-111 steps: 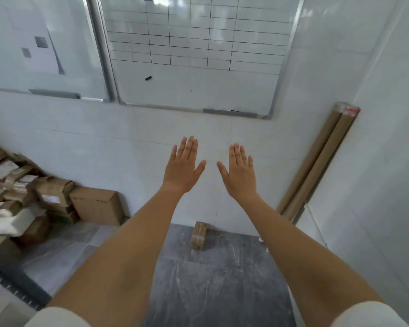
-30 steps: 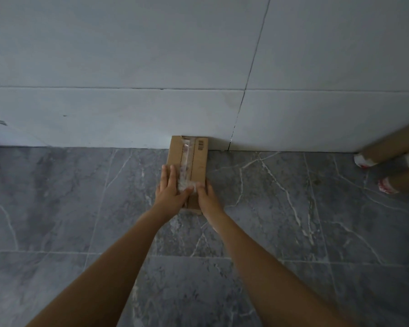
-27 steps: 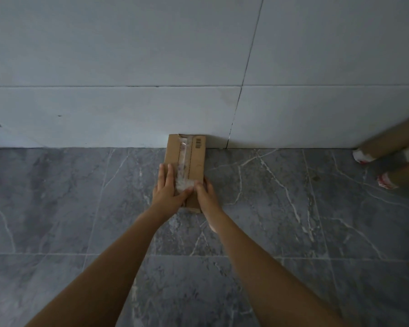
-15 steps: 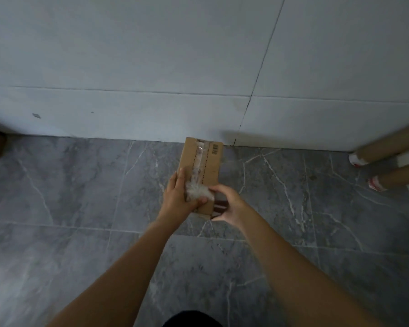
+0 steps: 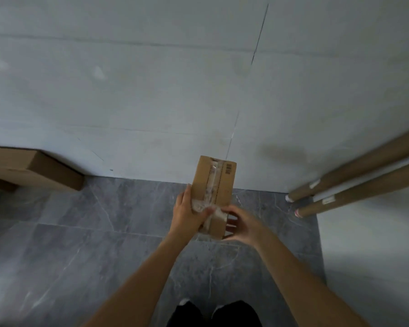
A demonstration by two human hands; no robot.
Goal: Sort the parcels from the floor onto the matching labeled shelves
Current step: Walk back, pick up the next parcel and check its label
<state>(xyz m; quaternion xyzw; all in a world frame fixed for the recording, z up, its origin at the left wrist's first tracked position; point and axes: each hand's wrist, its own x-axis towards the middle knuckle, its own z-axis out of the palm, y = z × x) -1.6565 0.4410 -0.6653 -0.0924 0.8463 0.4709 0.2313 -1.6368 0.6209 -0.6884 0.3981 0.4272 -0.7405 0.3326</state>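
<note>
A small brown cardboard parcel (image 5: 216, 185) with clear tape down its middle and a barcode near its far end is held up off the grey floor in front of me. My left hand (image 5: 187, 213) grips its near left side, thumb across the taped top. My right hand (image 5: 242, 224) holds the near right end, fingers curled under it. The parcel's underside is hidden.
A larger cardboard box (image 5: 31, 169) lies against the white wall at the left. Two long cardboard tubes (image 5: 354, 182) lean in the right corner, their ends on the floor. My shoes (image 5: 213, 312) show at the bottom edge on the grey marble floor (image 5: 80, 244).
Both hands reached down to the parcel lying by the wall, gripped it and lifted it off the floor. The view has risen and the box at the left has come into sight.
</note>
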